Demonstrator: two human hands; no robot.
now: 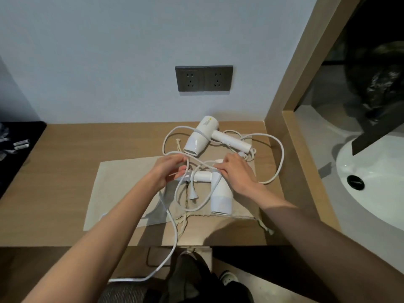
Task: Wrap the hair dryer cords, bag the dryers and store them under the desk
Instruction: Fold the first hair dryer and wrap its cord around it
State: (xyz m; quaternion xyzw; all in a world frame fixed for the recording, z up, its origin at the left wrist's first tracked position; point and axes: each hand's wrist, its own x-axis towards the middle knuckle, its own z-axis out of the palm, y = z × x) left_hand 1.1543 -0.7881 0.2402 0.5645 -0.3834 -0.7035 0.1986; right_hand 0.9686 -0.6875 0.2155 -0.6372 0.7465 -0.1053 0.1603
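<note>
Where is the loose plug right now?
Head view, centre: the plug lies on the beige bag, just left of the near dryer, below the left hand.

Your far dryer (203,136) and near dryer (220,195) are both plain white, cords (277,158) too, and the cloth bags (122,189) are a flat beige. Your worktop (65,171) is light brown wood grain, the socket panel (204,78) is dark grey, and the wall (109,62) is a pale bluish grey.

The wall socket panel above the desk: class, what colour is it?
The wall socket panel is dark grey, clearest in the head view.
</note>
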